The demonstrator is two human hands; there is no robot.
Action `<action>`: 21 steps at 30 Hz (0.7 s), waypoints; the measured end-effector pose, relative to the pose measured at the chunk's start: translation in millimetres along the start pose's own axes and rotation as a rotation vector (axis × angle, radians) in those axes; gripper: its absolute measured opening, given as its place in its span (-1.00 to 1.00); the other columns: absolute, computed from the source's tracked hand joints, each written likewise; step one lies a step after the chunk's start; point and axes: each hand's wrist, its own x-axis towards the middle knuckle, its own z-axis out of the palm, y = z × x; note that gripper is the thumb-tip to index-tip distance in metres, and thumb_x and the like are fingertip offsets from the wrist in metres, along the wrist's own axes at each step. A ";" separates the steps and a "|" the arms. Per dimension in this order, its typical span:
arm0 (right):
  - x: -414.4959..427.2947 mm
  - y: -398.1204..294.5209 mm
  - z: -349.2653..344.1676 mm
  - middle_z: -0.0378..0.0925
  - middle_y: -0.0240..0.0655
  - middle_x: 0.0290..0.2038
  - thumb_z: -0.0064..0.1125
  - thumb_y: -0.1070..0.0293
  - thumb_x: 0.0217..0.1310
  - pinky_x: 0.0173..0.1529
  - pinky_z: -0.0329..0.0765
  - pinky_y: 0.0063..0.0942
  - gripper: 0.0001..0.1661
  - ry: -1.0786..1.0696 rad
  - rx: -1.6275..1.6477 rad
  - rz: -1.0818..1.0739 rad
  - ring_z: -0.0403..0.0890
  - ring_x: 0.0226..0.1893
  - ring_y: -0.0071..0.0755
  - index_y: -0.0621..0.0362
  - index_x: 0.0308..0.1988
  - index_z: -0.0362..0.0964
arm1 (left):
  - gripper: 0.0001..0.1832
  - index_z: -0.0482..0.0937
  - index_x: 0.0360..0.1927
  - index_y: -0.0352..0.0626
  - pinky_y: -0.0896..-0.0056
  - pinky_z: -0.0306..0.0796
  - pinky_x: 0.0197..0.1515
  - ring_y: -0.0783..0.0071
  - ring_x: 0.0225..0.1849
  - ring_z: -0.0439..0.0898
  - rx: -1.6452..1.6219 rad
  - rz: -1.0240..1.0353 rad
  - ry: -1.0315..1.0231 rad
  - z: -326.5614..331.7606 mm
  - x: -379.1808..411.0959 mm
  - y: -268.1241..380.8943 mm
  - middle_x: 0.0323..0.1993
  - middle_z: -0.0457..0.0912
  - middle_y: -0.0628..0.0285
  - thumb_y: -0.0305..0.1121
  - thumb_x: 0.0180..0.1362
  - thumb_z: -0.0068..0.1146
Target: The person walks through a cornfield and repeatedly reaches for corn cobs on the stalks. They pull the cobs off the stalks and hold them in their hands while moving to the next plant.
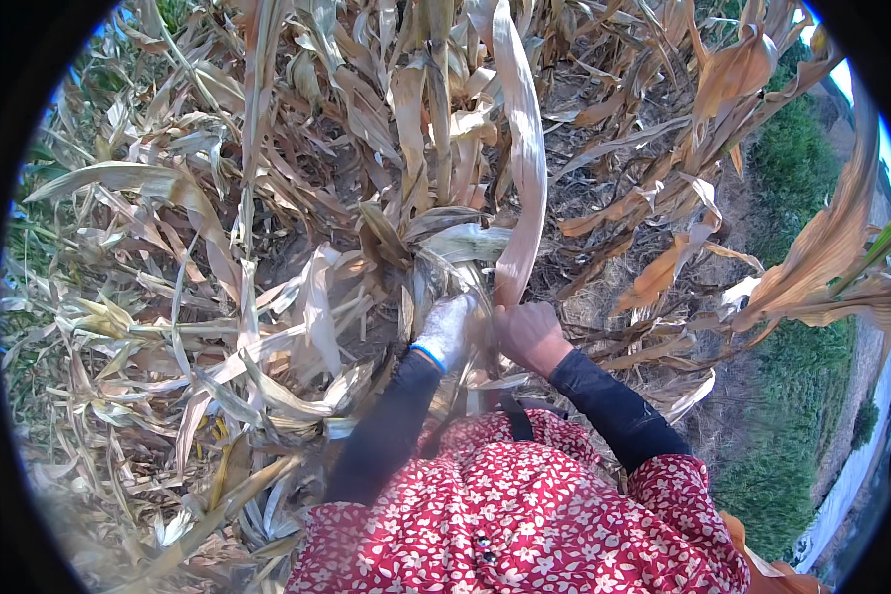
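Note:
My left hand (447,327), in a white glove with a blue cuff edge, is at a dried corn plant just below the middle of the view. Blur and husks hide its fingertips and whatever they touch. Close to its right, my bare right hand (527,334) is closed at the lower end of a long, pale dried corn leaf (521,148), which rises from the fist and curves upward. Pale dry husks (468,243) lie just above both hands. An upright dried corn stalk (439,126) stands beyond them.
Dry corn leaves and stalks (193,200) crowd the left side. Orange-brown leaves (817,252) reach in from the right. Bare soil (586,137) shows between plants. Green growth (787,371) and a pale strip (854,468) lie farther right.

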 end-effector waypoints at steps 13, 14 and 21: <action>-29.4 20.6 26.9 0.49 -0.07 -0.58 0.08 0.06 0.27 -0.40 0.44 -0.25 -0.55 0.041 0.975 0.052 0.55 -0.56 -0.10 0.30 -0.33 0.50 | -0.87 0.57 -0.25 -0.13 0.34 0.51 -0.28 0.47 -0.35 0.57 -1.071 -0.204 0.147 17.4 15.5 -41.1 -0.39 0.56 0.33 -0.35 0.22 0.06; -23.8 16.3 29.5 0.48 -0.07 -0.58 0.10 0.09 0.26 -0.38 0.43 -0.26 -0.58 0.084 0.884 -0.012 0.53 -0.57 -0.12 0.30 -0.33 0.50 | -0.88 0.57 -0.26 -0.13 0.35 0.50 -0.29 0.47 -0.35 0.57 -1.138 -0.239 0.159 19.3 18.2 -35.5 -0.39 0.56 0.33 -0.35 0.21 0.06; -3.4 7.0 59.7 0.50 -0.38 -0.60 0.16 0.19 0.18 -0.39 0.43 -0.43 -0.63 -0.054 1.304 0.126 0.46 -0.54 -0.64 0.37 -0.33 0.55 | -0.78 0.54 -0.11 -0.22 0.29 0.46 -0.20 0.27 -0.27 0.61 -0.827 -0.176 0.132 7.1 11.8 -28.6 -0.30 0.63 0.05 -0.37 0.21 0.03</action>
